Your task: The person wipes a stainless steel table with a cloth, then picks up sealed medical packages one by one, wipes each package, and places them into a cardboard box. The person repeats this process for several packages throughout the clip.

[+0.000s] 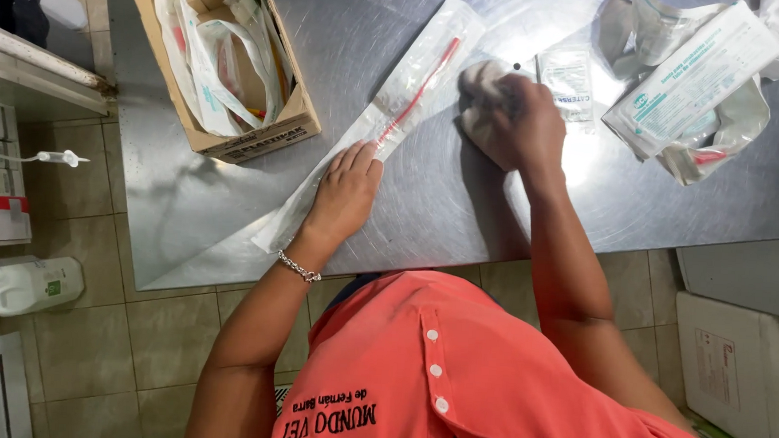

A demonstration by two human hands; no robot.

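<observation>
A: L fingers [362,155] flat and spread, pressing the long clear pouch [372,125] w/ the red tube [418,92] inside onto the steel surface [461,205]. L hand [345,193] holds nothing, just pins it.

B: R side?

A: R hand [523,124] curled tight round a whitish wad [480,99], fingers closed on it, rubbing the surface just beside the pouch's upper half. I'd keep the L palm down firm so the pouch doesn't skid, and wipe in short strokes away from it.

B: Containers?

A: Cardboard box [251,141] top-left, open, w/ several more sealed pouches [206,67] piled in. Top-right: heap of opened wrappers [694,79], plus a small clear sachet [567,77] next to the R hand.
</observation>
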